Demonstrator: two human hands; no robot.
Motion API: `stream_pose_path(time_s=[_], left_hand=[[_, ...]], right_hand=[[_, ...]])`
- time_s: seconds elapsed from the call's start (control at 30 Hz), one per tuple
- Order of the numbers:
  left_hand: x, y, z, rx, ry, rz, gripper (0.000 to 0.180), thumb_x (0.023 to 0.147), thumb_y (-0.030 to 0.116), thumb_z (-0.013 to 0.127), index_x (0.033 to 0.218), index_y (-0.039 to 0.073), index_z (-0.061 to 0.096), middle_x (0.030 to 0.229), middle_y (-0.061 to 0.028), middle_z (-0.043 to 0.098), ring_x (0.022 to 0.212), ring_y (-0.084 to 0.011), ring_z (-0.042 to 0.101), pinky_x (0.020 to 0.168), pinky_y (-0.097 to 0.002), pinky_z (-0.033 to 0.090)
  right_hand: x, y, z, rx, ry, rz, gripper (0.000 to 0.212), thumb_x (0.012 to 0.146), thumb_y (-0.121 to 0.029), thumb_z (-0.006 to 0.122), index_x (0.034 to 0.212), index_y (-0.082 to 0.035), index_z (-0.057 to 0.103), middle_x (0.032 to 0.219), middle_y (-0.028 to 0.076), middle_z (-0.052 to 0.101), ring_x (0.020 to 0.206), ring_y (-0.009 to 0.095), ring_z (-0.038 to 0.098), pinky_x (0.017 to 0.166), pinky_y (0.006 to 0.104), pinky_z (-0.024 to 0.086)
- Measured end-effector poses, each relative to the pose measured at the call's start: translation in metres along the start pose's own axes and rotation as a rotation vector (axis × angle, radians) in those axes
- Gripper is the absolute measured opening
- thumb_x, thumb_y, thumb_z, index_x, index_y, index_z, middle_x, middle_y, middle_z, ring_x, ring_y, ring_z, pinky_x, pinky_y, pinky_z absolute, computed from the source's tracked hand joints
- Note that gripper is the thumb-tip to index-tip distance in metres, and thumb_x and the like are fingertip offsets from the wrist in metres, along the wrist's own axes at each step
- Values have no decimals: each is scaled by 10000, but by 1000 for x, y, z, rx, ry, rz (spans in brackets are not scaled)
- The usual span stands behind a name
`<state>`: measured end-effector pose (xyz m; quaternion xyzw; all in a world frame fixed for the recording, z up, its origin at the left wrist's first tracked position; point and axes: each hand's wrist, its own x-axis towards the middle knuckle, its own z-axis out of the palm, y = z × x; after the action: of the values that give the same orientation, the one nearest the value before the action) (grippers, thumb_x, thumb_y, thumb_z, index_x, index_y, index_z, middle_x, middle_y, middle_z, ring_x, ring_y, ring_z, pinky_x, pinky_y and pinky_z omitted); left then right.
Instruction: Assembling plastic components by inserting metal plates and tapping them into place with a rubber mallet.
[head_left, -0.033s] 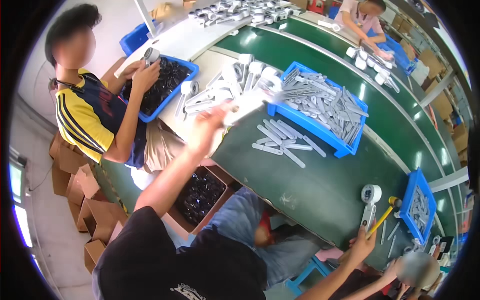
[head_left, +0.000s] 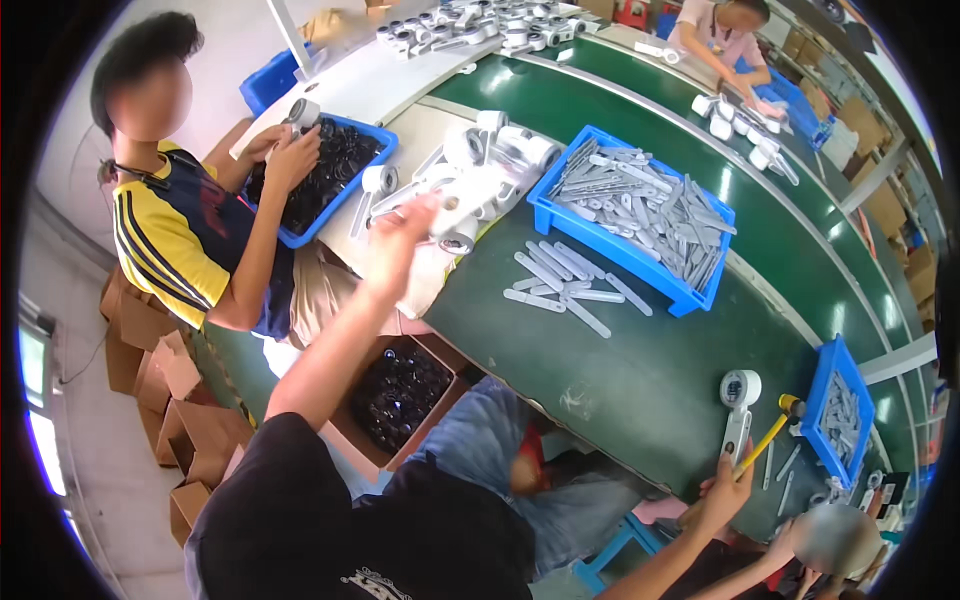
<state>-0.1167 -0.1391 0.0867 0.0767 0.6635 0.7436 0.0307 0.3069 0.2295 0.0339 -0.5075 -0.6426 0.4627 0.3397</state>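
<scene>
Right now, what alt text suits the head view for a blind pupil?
A person's left grip is at a heap of white round-headed handles; the right grip holds another handle and a yellow-handled hammer. A blue tray holds grey strips.

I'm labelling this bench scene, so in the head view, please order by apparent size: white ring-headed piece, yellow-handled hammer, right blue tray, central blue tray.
1. Central blue tray
2. Right blue tray
3. White ring-headed piece and yellow-handled hammer: similar lengths, so not ranked.
</scene>
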Motion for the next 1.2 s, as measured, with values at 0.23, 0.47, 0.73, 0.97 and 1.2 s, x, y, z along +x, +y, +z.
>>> stream_pose_path(time_s=[0.23,0.47,0.73,0.97,1.2], left_hand=[[127,-13,-61,776,493,227,458,932,413,720,1262,95,746,1048,-142,788,933,-209,743,880,-316,548],[169,-50,-49,1292,357,206,436,935,486,636,1260,221,753,1033,-208,752,997,-405,727,891,-484,571],[137,-32,-21,1259,251,744,342,943,210,677,1252,67,706,1310,-186,680,1240,-380,615,1026,-480,476],[-63,-12,120,501,-941,839,479,859,244,831,1304,138,689,1404,-129,641,1314,-348,593,1099,-461,468],[-113,-42,174,496,-1231,483,548,861,336,821,1341,120,669,1447,-130,599,1353,-348,541,1128,-444,452]], right_hand=[[6,2,-2,-13,-116,45,470,964,-93,672,1427,-59,597,759,-1,585,426,69,458,372,231,339],[-8,-6,-13,-3,-152,90,474,939,-99,690,1403,-39,614,746,-11,606,430,54,450,376,224,330],[-36,-41,21,455,-460,307,418,1013,-246,634,1321,37,615,894,218,747,378,90,464,353,221,331],[-28,-47,51,429,-477,487,367,1060,-353,569,1080,2,656,609,44,585,377,109,463,337,241,332],[-43,-52,49,129,-441,438,442,1061,-456,563,1140,-36,678,589,25,577,396,106,505,347,249,368]])
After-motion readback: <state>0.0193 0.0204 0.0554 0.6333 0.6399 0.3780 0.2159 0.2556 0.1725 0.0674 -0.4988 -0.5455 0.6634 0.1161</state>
